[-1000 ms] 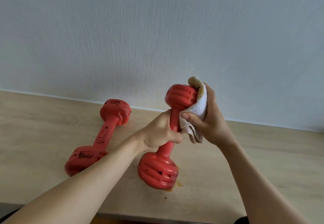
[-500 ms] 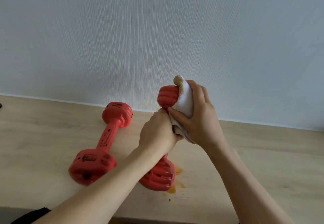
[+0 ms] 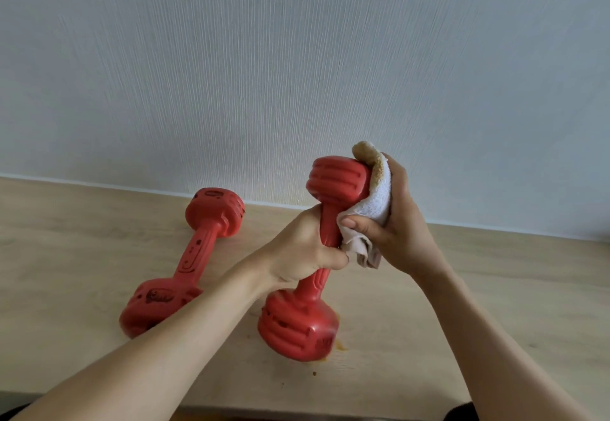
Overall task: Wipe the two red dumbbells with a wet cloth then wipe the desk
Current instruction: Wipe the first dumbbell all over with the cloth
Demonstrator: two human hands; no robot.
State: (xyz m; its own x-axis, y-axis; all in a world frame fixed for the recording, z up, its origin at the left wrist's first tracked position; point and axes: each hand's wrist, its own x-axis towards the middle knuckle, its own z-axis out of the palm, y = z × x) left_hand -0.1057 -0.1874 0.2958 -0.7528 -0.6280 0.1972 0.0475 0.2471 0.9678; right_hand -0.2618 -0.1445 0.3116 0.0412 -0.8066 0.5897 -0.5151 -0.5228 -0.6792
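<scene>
My left hand grips the handle of a red dumbbell and holds it tilted above the wooden desk, upper end toward the wall. My right hand holds a white cloth, stained brown at its top edge, pressed against the right side of the upper weight. The lower weight hovers near the desk over an orange-brown stain. A second red dumbbell lies flat on the desk to the left, with dark marks on its handle and near end.
A pale textured wall rises directly behind the desk. The desk's front edge runs along the bottom of the view. Small brown specks dot the wood near the stain.
The held dumbbell has turned and its upper weight shows again. My right hand with the cloth has shifted from over the top of that weight to its right side.
</scene>
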